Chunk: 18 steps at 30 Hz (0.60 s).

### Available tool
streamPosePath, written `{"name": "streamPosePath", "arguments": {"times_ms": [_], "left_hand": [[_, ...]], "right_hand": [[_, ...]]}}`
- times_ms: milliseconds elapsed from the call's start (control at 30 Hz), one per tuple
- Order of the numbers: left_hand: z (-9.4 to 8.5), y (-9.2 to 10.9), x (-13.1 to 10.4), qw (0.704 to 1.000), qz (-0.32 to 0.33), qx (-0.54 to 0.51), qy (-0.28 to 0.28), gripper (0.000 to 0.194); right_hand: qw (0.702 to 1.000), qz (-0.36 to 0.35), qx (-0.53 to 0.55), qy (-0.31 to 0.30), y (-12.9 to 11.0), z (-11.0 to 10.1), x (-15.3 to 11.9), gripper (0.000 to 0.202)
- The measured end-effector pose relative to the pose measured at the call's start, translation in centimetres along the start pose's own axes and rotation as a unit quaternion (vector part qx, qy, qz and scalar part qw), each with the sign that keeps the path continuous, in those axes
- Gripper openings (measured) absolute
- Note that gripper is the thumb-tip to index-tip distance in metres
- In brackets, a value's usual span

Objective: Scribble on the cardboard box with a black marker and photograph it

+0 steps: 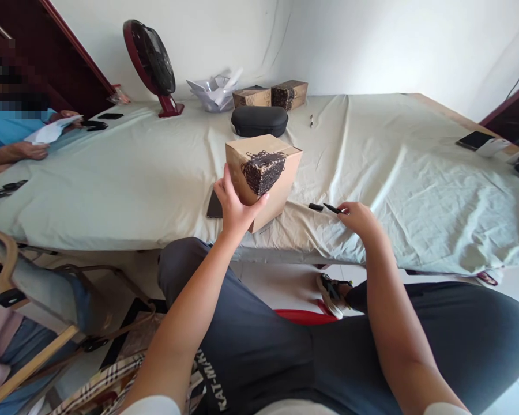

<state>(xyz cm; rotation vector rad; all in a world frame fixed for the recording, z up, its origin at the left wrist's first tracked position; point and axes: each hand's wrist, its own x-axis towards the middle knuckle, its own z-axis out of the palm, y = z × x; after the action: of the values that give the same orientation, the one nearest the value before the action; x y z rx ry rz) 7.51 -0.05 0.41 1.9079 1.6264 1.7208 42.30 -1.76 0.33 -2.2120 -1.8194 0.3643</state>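
Observation:
A tan cardboard box (283, 178) stands tilted near the table's front edge, one corner covered in dense black scribble (263, 173). My left hand (237, 207) grips that box from its near left side, thumb and fingers spread around the corner. To the right, my right hand (357, 218) pinches a black marker (332, 208), its tip pointing left, low over the cloth. The loose black marker cap (315, 207) lies just left of the tip. Partly hidden behind the box and my left hand is a dark flat object (214, 203).
A black hard case (259, 121) sits behind the box, with two scribbled cardboard boxes (289, 95), a white basket (214, 92) and a red fan (153, 63) farther back. At left, a person in blue (8, 129) holds papers (54, 131). A chair (47, 294) stands lower left.

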Motion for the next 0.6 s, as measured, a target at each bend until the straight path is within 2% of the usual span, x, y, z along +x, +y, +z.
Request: {"name": "streamPosePath", "arguments": {"times_ms": [167, 433, 600], "left_hand": [[-0.1, -0.1, 0.2, 1.000, -0.017, -0.010, 0.000, 0.126], [0.0, -0.5, 0.2, 1.000, 0.001, -0.015, -0.007, 0.121], [0.1, -0.6, 0.2, 1.000, 0.010, -0.010, -0.008, 0.122]], "right_hand": [[0.998, 0.001, -0.063, -0.006, -0.3, 0.7, -0.1, 0.042], [0.997, 0.035, -0.065, 0.000, -0.1, 0.8, 0.1, 0.037], [0.998, 0.008, -0.053, 0.016, -1.1, 2.1, -0.1, 0.042]]}}
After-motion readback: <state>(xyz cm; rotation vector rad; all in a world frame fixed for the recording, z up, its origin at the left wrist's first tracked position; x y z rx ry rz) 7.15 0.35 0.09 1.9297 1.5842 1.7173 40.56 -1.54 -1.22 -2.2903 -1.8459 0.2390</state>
